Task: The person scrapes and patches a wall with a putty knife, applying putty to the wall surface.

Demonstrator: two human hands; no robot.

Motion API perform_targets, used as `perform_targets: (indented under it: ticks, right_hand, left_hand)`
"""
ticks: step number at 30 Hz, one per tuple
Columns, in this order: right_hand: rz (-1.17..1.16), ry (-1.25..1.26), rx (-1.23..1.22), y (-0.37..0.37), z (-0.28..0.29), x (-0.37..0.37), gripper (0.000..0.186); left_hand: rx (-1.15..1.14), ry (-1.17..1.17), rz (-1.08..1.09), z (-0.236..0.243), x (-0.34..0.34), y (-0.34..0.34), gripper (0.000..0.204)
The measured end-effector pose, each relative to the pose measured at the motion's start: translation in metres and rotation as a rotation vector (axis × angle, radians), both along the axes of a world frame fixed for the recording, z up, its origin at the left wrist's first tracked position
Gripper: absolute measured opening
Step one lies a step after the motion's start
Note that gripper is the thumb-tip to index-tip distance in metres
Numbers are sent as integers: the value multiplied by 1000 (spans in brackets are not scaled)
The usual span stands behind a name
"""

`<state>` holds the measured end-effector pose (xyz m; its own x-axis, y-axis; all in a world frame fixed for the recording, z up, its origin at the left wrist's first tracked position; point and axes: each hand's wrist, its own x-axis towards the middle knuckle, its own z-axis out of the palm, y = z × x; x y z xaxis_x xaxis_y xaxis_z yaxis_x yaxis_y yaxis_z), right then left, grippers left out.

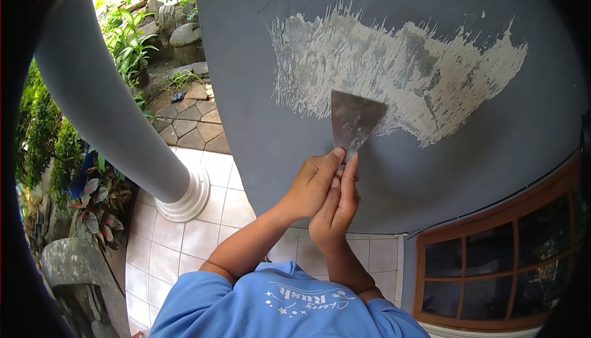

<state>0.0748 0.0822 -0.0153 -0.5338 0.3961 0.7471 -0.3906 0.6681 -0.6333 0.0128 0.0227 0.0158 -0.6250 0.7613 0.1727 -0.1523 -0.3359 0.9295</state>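
A dark grey wall (431,178) fills most of the view, and across its upper part spreads a wide, ragged patch of scraped pale plaster (394,70), streaked with fine lines where the paint is gone. To the left a round grey column (98,98) slants down to its white ringed base (184,199) on a floor of pale square tiles (184,239), with a garden of green plants and stones (154,30) beyond. At the lower right sits a wooden window frame (492,264) with dark panes. Against the wall, at the lower edge of the bare patch, lies a metal scraper (354,119): its long axis runs nearly vertical, the broad blade edge pointing up into the plaster and the narrow end pointing down into the hands. Both hands are close together, clamped on the narrow lower end of the tool. The left hand (311,187) wraps it from the left, its forearm rising from the lower left out of a blue sleeve (197,301). The right hand (337,209) presses in just beside and below, fingers extended upward along the handle, its forearm climbing almost straight from the blue shirt.
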Motion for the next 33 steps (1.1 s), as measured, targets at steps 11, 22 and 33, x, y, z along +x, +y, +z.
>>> perform_targets:
  ticks: [11,22,33]
  right_hand:
    - [1,-7,50,-7,13,7,51]
    - [-66,-73,57,-4,11,9,51]
    - [22,-97,-138,-6,-33,36,61]
  left_hand:
    - [3,-9,2,4,1,-10,55]
    - [81,-68,-88,-2,0,-3,55]
    - [97,-120,-105,-30,22,-8,53]
